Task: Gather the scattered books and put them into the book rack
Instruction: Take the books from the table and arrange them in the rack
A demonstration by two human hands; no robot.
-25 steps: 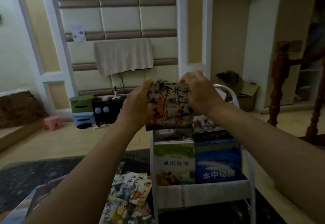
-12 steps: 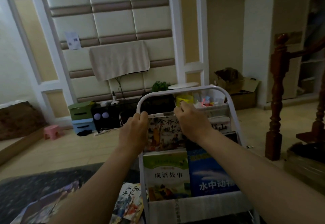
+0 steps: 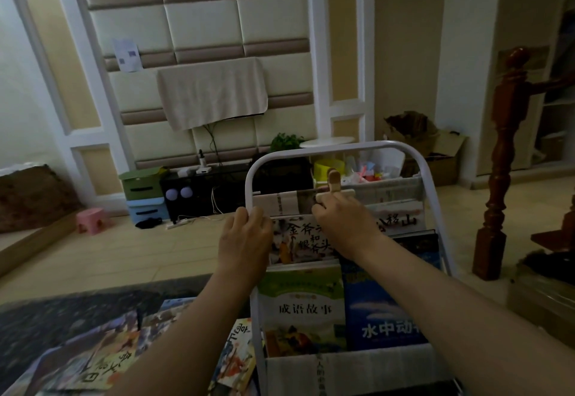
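The left hand's fingers (image 3: 249, 212) curl over the top left corner of a picture book (image 3: 300, 240), and the right hand's fingers (image 3: 323, 206) curl over its top edge further right, so both sets are clamped on the book. Only the backs of the left hand (image 3: 244, 238) and right hand (image 3: 343, 224) show; the thumbs are hidden.

The picture book stands upright just right of the frame's centre, in the left half of the middle tier of the book rack (image 3: 342, 144). Its lower edge is hidden behind a green book (image 3: 303, 305) in the front tier. A blue book (image 3: 385, 311) stands beside the green one on the right, and a white-covered book (image 3: 401, 221) shows to the right of the right hand.

In the lower left of the frame, scattered books (image 3: 93, 358) lie on a dark rug (image 3: 37, 311), one of them (image 3: 238, 352) just beside the rack's left leg. A wooden stair post (image 3: 501, 162) stands at the right edge, and a pink stool (image 3: 91, 220) sits on the floor at mid left.
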